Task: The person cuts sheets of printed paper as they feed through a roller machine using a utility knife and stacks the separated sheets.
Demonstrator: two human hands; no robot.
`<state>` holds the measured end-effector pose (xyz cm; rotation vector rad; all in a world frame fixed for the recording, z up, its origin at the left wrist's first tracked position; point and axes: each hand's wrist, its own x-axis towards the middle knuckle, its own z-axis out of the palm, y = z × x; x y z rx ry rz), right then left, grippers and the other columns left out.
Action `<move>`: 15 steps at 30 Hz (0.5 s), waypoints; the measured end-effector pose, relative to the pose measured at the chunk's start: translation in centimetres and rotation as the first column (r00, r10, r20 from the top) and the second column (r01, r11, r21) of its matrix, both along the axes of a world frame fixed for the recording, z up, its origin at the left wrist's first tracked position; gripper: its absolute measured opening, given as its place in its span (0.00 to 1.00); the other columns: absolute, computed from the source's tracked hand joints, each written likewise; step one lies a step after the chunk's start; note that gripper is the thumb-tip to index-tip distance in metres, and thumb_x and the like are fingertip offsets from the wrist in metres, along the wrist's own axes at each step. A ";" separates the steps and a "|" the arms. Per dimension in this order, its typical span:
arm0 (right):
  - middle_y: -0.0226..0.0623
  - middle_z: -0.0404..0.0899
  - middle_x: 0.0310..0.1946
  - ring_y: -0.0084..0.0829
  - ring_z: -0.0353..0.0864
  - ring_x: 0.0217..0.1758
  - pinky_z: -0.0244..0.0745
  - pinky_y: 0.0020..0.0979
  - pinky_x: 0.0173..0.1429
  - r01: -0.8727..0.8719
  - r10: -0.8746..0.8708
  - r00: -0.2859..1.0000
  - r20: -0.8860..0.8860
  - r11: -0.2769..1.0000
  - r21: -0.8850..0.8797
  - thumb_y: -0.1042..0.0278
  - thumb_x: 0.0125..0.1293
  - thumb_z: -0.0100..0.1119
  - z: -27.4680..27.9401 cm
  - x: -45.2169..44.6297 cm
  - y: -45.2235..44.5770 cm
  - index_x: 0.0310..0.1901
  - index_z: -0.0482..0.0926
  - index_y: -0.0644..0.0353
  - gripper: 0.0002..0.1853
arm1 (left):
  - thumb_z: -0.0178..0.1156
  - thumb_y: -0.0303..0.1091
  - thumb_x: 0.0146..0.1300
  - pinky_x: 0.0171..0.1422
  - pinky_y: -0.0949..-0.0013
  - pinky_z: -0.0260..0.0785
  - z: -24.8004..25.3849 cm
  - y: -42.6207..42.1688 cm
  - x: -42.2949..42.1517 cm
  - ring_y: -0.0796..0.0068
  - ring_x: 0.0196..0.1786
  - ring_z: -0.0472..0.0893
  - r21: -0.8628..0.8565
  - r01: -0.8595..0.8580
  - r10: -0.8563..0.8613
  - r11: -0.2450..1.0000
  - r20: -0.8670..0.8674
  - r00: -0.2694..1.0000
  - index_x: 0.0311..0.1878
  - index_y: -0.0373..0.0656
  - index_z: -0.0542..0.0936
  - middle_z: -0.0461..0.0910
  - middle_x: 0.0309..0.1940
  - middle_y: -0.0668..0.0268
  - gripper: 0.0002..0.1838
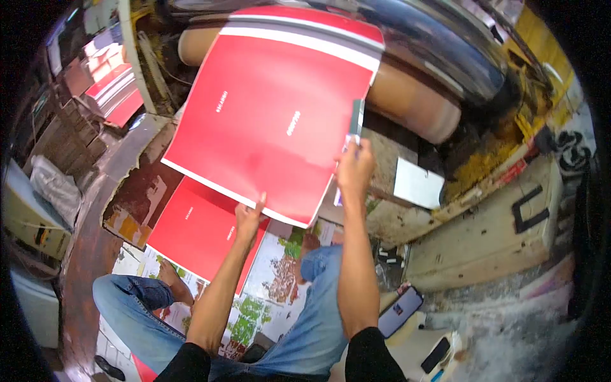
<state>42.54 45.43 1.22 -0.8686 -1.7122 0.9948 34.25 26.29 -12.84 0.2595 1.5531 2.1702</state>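
Note:
A large red printed sheet (254, 127) with white bands and small white lettering slopes down from the rollers toward me. My left hand (250, 219) pinches its lower white edge, thumb on top. At the sheet's right edge, my right hand (355, 167) is closed around a flat tool with a dark strip-like end (357, 118); its exact kind is unclear. Below lies another red sheet (197, 232) with similar lettering, partly covered by the upper one.
A shiny metal roller (445, 44) and a brown roller (417, 105) span the top. A white card (418, 183) rests right of my right hand. Nearer me are a phone (401, 311) and a small black object (435, 354). Printed paper (280, 261) lies between my legs.

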 end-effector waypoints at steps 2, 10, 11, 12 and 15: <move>0.39 0.76 0.23 0.29 0.77 0.21 0.72 0.33 0.23 -0.020 0.017 0.996 -0.091 1.000 -0.023 0.61 0.71 0.48 0.1 0.7 0.4 0.37 0.72 0.65 0.13 | 0.65 0.38 0.62 0.35 0.71 0.78 0.3 -0.5 0.6 0.82 0.32 0.73 0.069 0.000 -0.005 0.998 0.067 0.998 0.35 0.45 0.67 0.67 0.29 0.73 0.15; 0.36 0.77 0.23 0.21 0.72 0.16 0.66 0.22 0.15 -0.006 -0.022 0.980 -0.199 0.990 -0.140 0.60 0.74 0.46 0.4 3.0 2.2 0.44 0.71 0.62 0.12 | 0.63 0.32 0.63 0.51 0.61 0.79 0.8 -3.3 2.0 0.74 0.45 0.79 0.240 0.019 -0.061 0.971 0.169 0.984 0.45 0.39 0.70 0.76 0.42 0.64 0.13; 0.36 0.77 0.23 0.21 0.72 0.16 0.66 0.22 0.15 -0.014 -0.014 0.979 -0.201 0.991 -0.136 0.60 0.74 0.46 0.3 3.2 2.4 0.44 0.71 0.62 0.12 | 0.62 0.31 0.64 0.53 0.60 0.79 0.7 -3.9 2.1 0.71 0.48 0.80 0.242 0.030 -0.075 0.970 0.179 0.981 0.48 0.37 0.71 0.77 0.45 0.61 0.14; 0.36 0.78 0.24 0.21 0.73 0.17 0.67 0.22 0.16 -0.045 0.011 0.981 -0.192 0.983 -0.176 0.60 0.74 0.46 0.1 3.5 2.8 0.46 0.71 0.63 0.13 | 0.62 0.31 0.64 0.53 0.60 0.79 0.5 -4.4 2.2 0.71 0.48 0.80 0.246 0.023 -0.068 0.969 0.177 0.982 0.48 0.37 0.71 0.77 0.45 0.61 0.14; 0.37 0.79 0.26 0.21 0.74 0.19 0.69 0.23 0.19 -0.124 0.071 0.975 -0.212 0.961 -0.247 0.62 0.73 0.47 -0.3 4.2 4.2 0.49 0.72 0.64 0.14 | 0.63 0.30 0.63 0.46 0.65 0.81 0.3 -5.6 2.6 0.71 0.41 0.82 0.227 0.025 -0.073 0.973 0.205 0.976 0.47 0.33 0.74 0.80 0.41 0.60 0.14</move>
